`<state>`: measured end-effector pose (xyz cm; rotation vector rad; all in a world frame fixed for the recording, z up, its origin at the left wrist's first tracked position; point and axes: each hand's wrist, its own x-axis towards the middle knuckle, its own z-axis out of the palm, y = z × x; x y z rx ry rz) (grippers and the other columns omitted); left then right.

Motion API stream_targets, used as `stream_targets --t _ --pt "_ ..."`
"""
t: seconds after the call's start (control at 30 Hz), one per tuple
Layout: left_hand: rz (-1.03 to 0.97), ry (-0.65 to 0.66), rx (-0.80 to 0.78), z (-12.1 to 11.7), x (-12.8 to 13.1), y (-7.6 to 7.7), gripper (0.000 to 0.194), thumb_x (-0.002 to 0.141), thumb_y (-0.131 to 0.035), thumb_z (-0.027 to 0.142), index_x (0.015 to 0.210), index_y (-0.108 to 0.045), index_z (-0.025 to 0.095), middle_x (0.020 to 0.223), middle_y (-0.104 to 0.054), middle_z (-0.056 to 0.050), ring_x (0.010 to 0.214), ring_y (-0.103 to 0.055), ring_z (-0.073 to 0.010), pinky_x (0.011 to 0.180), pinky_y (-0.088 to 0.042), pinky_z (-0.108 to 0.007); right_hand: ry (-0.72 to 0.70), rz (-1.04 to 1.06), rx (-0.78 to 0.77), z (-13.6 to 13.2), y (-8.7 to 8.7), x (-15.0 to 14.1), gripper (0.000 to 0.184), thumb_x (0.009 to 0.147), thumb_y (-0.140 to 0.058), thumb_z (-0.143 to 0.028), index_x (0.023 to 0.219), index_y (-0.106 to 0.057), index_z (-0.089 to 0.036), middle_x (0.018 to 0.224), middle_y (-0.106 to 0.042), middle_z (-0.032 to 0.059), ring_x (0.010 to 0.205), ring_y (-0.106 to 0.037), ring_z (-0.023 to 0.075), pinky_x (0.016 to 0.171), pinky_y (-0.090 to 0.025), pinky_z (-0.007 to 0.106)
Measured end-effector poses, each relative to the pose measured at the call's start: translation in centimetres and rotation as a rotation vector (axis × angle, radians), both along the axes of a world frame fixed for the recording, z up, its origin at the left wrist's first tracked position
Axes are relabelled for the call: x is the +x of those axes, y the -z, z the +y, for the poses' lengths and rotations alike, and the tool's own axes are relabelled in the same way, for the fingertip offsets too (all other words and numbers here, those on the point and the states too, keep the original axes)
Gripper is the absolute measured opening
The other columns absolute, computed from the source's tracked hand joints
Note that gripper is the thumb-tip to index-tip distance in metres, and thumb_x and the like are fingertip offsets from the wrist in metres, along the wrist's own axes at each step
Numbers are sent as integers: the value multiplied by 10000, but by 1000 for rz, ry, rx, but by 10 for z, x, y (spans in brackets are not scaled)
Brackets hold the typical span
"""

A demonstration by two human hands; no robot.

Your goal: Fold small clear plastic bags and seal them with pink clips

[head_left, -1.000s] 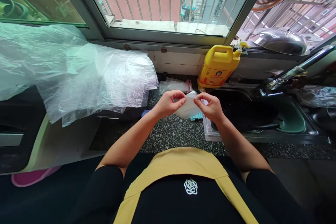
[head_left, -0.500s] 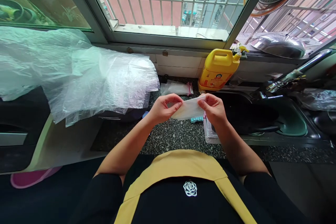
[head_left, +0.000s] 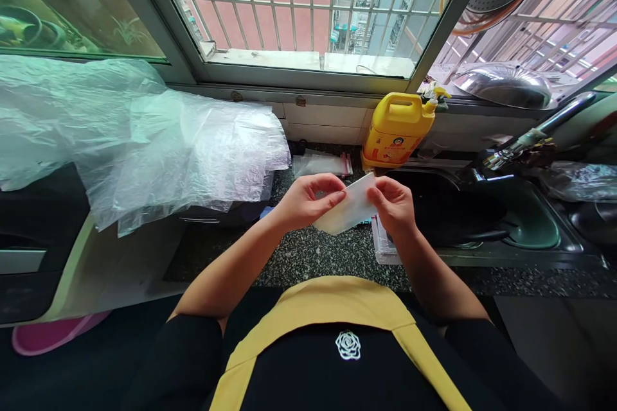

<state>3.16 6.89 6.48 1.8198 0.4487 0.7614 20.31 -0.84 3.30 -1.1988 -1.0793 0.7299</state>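
Observation:
My left hand [head_left: 311,200] pinches the left side of a small translucent whitish plastic bag [head_left: 351,207] between thumb and fingers. On the bag's upper right edge, my right hand [head_left: 395,205] has a pinch grip too. The bag hangs flat and slightly tilted above the speckled counter [head_left: 308,257]. Behind it lie some flat clear bags with a pink edge [head_left: 321,164]. Below my right hand a clear plastic box [head_left: 384,245] is partly covered, and a sliver of something teal shows beside it.
A yellow jug [head_left: 398,131] stands at the wall behind my right hand. To the right is the dark sink [head_left: 585,250] with a pan [head_left: 453,212] and a faucet [head_left: 518,144]. Plastic sheeting [head_left: 193,148] drapes over the left side. A barred window lies ahead.
The bag has tilted, its right edge raised and its lower part dropped toward me, so more of its face shows. Both hands still pinch it; the view has shifted slightly.

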Motion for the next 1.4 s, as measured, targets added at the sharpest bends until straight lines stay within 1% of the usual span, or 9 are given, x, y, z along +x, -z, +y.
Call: stream_targets --t 0.2,0.33,0.43,0.53,0.67,0.83,1.07,1.23,1.4 --pt "31 -33 12 2 -10 2 142 759 -616 309 801 -660 182 792 -700 -34 724 -625 -127 679 -532 -247 112 41 75 2 6 2 448 588 -714 -647 634 -585 -220 569 -531 -15 502 -435 105 470 -357 255" --pt "-7 -62 4 -1 -12 4 113 765 -607 278 743 -655 179 733 -681 -27 695 -616 -119 676 -525 -244 59 102 94 6 7 4 473 527 -755 -639 615 -554 -220 584 -523 -16 510 -426 105 471 -343 254" --pt "-52 -65 -46 -3 -11 0 151 767 -617 312 839 -650 184 767 -683 -33 720 -624 -123 702 -529 -248 42 129 116 8 5 3 472 531 -756 -633 601 -534 -222 570 -488 -22 506 -402 104 465 -318 252" --pt "-13 18 -173 -4 -10 -2 255 760 -621 383 919 -641 184 818 -697 -53 740 -633 -136 668 -531 -248 87 69 162 8 3 3 456 557 -745 -626 605 -526 -230 574 -468 -19 528 -412 117 485 -333 266" --pt "27 85 -248 -5 -4 3 234 741 -630 387 814 -635 165 768 -688 -46 669 -617 -126 600 -516 -237 77 -10 175 6 4 7 452 572 -736 -628 645 -533 -231 604 -488 -13 559 -440 127 520 -366 275" --pt "35 4 -47 -7 1 -1 149 774 -582 309 733 -628 173 707 -658 -21 662 -589 -117 625 -510 -242 -3 2 40 3 10 7 554 581 -654 -729 809 -570 -231 663 -545 0 545 -461 124 484 -365 255" --pt "114 85 252 -2 -4 -14 137 818 -537 255 791 -652 185 737 -682 -21 668 -602 -110 627 -502 -230 -19 93 76 5 7 -2 476 667 -642 -660 624 -490 -211 622 -487 -16 529 -413 101 468 -334 234" --pt "63 99 475 1 -5 -20 148 840 -521 244 801 -661 214 748 -684 -36 665 -603 -118 646 -501 -255 -20 103 107 12 11 -12 526 702 -536 -730 613 -411 -227 541 -383 -36 497 -364 110 469 -330 253" --pt "-40 150 728 2 3 -30 152 866 -518 258 789 -641 215 711 -668 -25 653 -578 -122 652 -488 -263 -129 282 84 22 6 -28 553 669 -544 -752 577 -426 -220 523 -377 -33 485 -368 108 445 -309 248"
